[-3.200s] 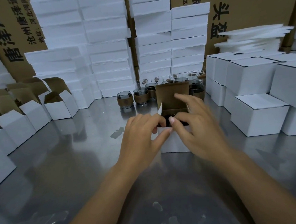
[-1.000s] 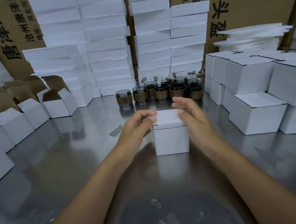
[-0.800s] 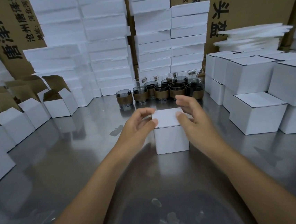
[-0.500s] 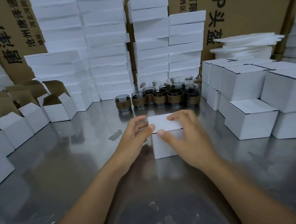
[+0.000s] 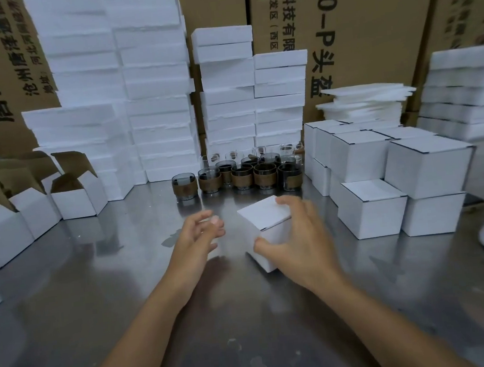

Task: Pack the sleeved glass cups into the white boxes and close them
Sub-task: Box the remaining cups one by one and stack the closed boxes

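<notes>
Right hand point(image 5: 299, 237) is grasping the closed white cardboard box point(image 5: 264, 214), left hand point(image 5: 195, 238) hanging released and empty; next, probably stacking it rightward.

hands point(image 5: 298, 244): 2 | front-row sleeved cups point(image 5: 242, 179): 5 | held closed box point(image 5: 266, 214): 1

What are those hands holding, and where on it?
The right hand grips the closed white box: fingers over its top, thumb on its near side. The left hand holds nothing.

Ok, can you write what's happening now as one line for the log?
box: closed, turned cornerwise | right hand: grips it | left hand: beside it, holds nothing | cups: at back, unboxed
</notes>
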